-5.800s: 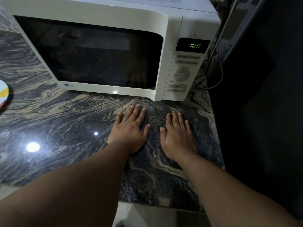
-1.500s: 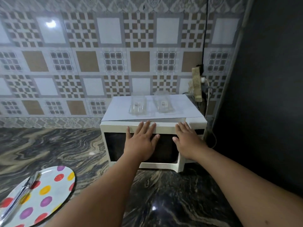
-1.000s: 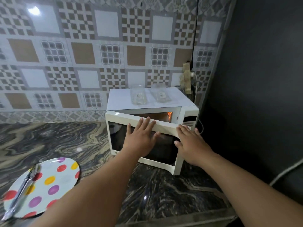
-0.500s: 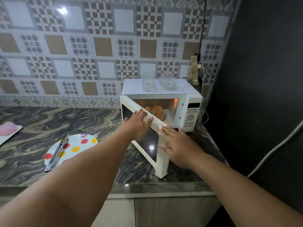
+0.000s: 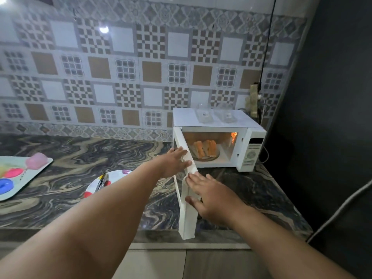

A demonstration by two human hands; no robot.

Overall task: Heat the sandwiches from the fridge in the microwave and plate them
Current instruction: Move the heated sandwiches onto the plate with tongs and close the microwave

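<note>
The white microwave point(image 5: 249, 150) stands at the back right of the marble counter, lit inside. Its door point(image 5: 186, 208) is swung wide toward me, seen edge-on. Inside, the sandwiches point(image 5: 205, 148) sit on the glass turntable. My left hand point(image 5: 173, 161) lies with straight fingers against the door's outer face near its top. My right hand point(image 5: 209, 196) touches the door's inner side, fingers straight. A polka-dot plate point(image 5: 112, 179) with tongs point(image 5: 100, 181) on it lies on the counter left of the door, partly hidden by my left forearm.
A tray point(image 5: 30, 174) with a pink cup and coloured things sits at the far left. Two clear plastic containers point(image 5: 215, 115) rest on top of the microwave. A dark wall or appliance point(image 5: 326, 117) closes the right side. The counter edge point(image 5: 141, 242) runs below my arms.
The microwave door has swung from ajar to fully out with both hands on it. The view has pulled back, and the sandwiches and far-left tray now show.
</note>
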